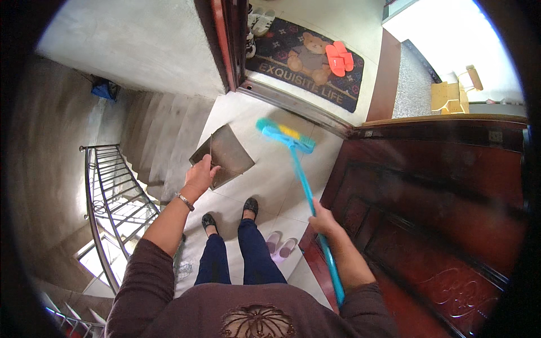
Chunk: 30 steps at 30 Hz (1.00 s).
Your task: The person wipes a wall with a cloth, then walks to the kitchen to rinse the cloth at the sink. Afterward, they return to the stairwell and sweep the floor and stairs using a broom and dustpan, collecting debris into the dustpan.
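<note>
My right hand (326, 219) is wrapped around the turquoise handle of a broom (303, 175). The broom's head, with green and yellow bristles, is blurred and lies over the pale tiles just short of the metal door sill (291, 103). In my left hand (198, 177) is a metal dustpan (232, 154), gripped from above by its handle, which my fingers mostly hide. A thin rod rises past my fingertips. The pan's wide edge points right, towards the broom head, with bare tile between them. Whether the pan touches the floor I cannot tell.
Past the sill lies a dark doormat (281, 46) with a bear print and writing, bearing orange slippers (339, 59). A dark red door (405, 190) stands swung out at right. Stairs (165, 131) and a metal railing (122, 198) drop away left. Pale slippers (281, 247) sit near my feet.
</note>
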{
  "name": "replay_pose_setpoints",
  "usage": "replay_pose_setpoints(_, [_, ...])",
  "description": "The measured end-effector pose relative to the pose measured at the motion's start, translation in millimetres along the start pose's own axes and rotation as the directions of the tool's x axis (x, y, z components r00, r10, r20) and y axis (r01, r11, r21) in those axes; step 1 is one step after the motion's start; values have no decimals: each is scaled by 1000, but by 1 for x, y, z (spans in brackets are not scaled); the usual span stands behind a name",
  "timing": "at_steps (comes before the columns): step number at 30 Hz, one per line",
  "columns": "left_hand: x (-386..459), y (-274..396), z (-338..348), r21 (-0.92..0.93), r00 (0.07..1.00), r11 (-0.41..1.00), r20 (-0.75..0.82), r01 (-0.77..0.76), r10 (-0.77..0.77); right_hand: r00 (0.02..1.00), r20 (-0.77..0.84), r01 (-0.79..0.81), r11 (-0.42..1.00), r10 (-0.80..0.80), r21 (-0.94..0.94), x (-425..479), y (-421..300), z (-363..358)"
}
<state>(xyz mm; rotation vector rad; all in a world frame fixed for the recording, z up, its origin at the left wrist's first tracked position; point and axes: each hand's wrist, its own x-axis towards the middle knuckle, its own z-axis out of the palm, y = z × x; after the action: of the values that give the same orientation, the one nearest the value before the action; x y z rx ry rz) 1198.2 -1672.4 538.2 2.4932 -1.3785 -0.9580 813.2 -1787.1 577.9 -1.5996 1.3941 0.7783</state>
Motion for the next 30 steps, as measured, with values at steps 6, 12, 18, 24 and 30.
replay_pose_setpoints(6, [4,10,-8,65,999,998,23,25,-27,956,-276,72,991,-102,-116,14,10,-43])
replay_pose_setpoints(12, [16,11,-4,60,1000,998,-6,12,-12,993,-31,114,991,-116,-70,62,14,72])
replay_pose_setpoints(18, [16,16,-11,86,996,993,35,78,-82,995,-22,103,961,-100,257,-28,-21,7])
replay_pose_setpoints(24, [21,27,-22,62,993,994,69,86,-91,993,96,6,847,-66,531,6,-32,44])
replay_pose_setpoints(30, [2,4,-11,-6,992,993,54,115,-114,914,308,-64,659,-262,750,-72,-92,67])
